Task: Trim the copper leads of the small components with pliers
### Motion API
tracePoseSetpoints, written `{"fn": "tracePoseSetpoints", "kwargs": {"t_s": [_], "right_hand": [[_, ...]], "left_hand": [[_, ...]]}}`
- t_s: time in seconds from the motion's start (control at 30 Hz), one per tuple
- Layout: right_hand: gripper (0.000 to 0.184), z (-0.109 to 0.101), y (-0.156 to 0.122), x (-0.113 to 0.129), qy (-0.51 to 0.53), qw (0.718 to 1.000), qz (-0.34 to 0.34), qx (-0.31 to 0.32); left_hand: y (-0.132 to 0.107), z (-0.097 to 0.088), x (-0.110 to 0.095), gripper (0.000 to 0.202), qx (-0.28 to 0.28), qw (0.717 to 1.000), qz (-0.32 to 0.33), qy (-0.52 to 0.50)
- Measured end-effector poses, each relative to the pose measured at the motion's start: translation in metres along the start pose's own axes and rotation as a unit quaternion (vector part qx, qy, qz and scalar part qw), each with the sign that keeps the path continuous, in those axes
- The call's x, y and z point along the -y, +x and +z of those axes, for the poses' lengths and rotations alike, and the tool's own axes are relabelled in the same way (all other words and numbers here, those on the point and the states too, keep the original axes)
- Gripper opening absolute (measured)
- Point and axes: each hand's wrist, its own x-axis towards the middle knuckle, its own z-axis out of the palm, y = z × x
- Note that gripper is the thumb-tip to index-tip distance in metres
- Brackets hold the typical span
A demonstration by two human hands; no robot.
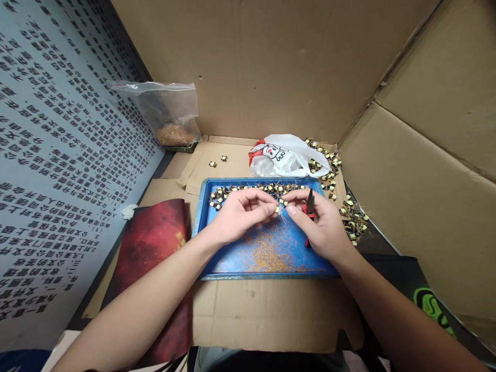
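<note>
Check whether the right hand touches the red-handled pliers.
Touching: the head view shows the red-handled pliers tucked within the right hand, dark tips protruding.

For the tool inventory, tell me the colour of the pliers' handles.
The pliers' handles are red where they show, best in the head view.

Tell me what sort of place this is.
Most likely a makeshift workbench, perhaps in a small workshop, screened by cardboard walls. Three things show it: the blue tray strewn with wire-like clippings, piles of small yellow-and-black parts, and red-handled pliers in the right hand.
</note>
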Motion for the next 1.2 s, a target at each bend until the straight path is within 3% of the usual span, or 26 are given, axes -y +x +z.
{"fn": "tracePoseSetpoints", "kwargs": {"t_s": [0.07, 0.2, 0.33, 0.57, 0.63, 0.9, 1.2], "right_hand": [[0.02, -0.0001, -0.0002, 0.0005, -0.019, 0.999, -0.037, 0.001], [0.012, 0.0017, 0.0009, 0.0008, -0.056, 0.994, -0.085, -0.025], [0.006, 0.0028, 0.0013, 0.0014, -0.064, 0.993, -0.089, -0.04], [0.011, 0.0019, -0.0042, 0.0021, -0.065, 0.996, -0.053, -0.007], [0.005, 0.0019, -0.0049, 0.0012, -0.041, 0.998, -0.047, -0.004], [0.016, 0.0032, -0.001, 0.0029, -0.09, 0.98, -0.166, -0.059], [0.006, 0.0012, -0.0001, 0.0012, -0.078, 0.988, -0.116, -0.064]], "left_hand": [[0.0002, 0.0001, 0.0006, 0.028, 0.003, 1.0, -0.002, -0.008], [0.0005, -0.0001, 0.0019, 0.032, 0.012, 0.999, -0.007, -0.035], [0.0002, -0.0009, 0.0024, 0.03, 0.018, 0.998, -0.005, -0.052], [-0.0004, -0.0016, 0.0015, 0.032, 0.022, 0.999, -0.01, -0.049], [-0.0005, -0.0013, 0.0015, 0.034, 0.019, 0.998, -0.016, -0.058], [-0.0011, -0.0006, 0.0044, 0.034, 0.045, 0.993, -0.024, -0.109], [-0.0008, -0.0029, 0.0049, 0.029, 0.059, 0.994, 0.0, -0.094]]}}
